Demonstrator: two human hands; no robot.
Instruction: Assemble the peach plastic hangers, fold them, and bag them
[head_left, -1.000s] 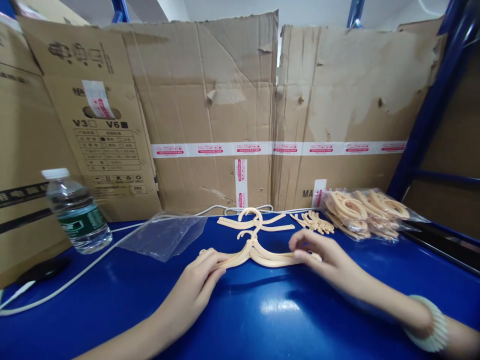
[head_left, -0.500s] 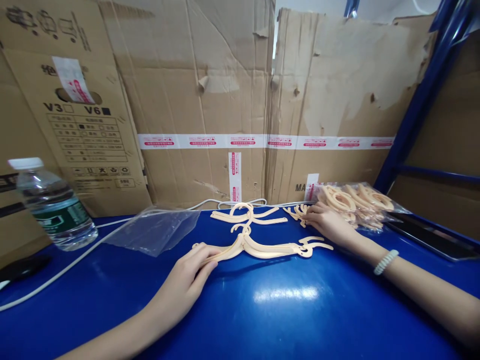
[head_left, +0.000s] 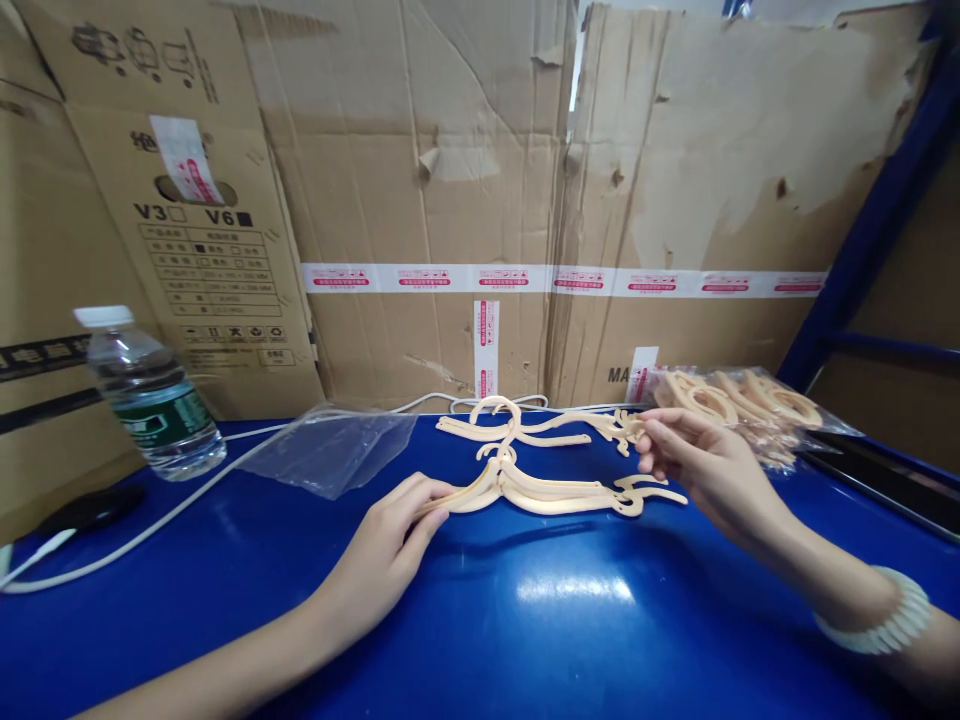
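Being held in the left hand [head_left: 396, 528], the near hanger [head_left: 555, 506] is already hook-topped, but curved pieces [head_left: 621, 428] lie loose by the narrowed right hand [head_left: 709, 465], grip unclear.

A cream hanger [head_left: 555, 503] spreads sideways over the counter [head_left: 480, 640], its hook pointing away and its left end gripped by the left fingers [head_left: 429, 488]. A curled piece [head_left: 630, 503] sits at its right end. Farther back, small, branching cream pieces [head_left: 619, 430] lie clustered beside the right fingers [head_left: 666, 428].
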